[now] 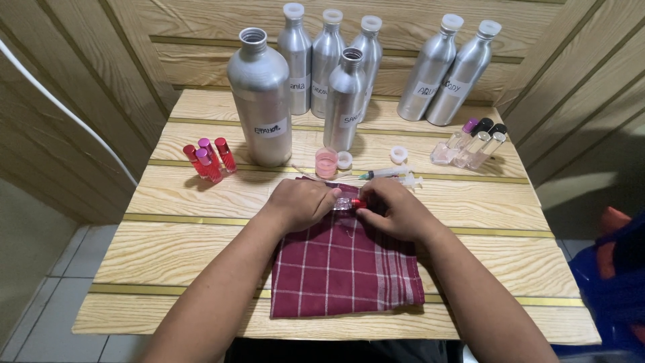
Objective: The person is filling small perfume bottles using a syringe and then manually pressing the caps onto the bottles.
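Nearest the viewer, a maroon checked cloth [346,269] was spread on the wooden worktop [201,222]. At its far edge, at twelve o'clock from the cloth's middle, a small clear vial [344,203] with a red cap [358,203] was held lying on its side between both hands. The vial's body was gripped by the left hand [299,204], and the red cap was pinched by the fingers of the right hand [396,210]. The capping of the vial was judged to be the step in hand; whether the cap was fully seated could not be told. A firm twist or press of the cap, with the body held steady, was judged to be called for next.

Just beyond, at twelve o'clock, a small pink cup [326,162] and a syringe [386,174] were seen. At ten o'clock, red-filled vials [209,160] were grouped; at two o'clock, clear vials [470,144]. Farthest back, tall aluminium bottles [261,97] were ranged.
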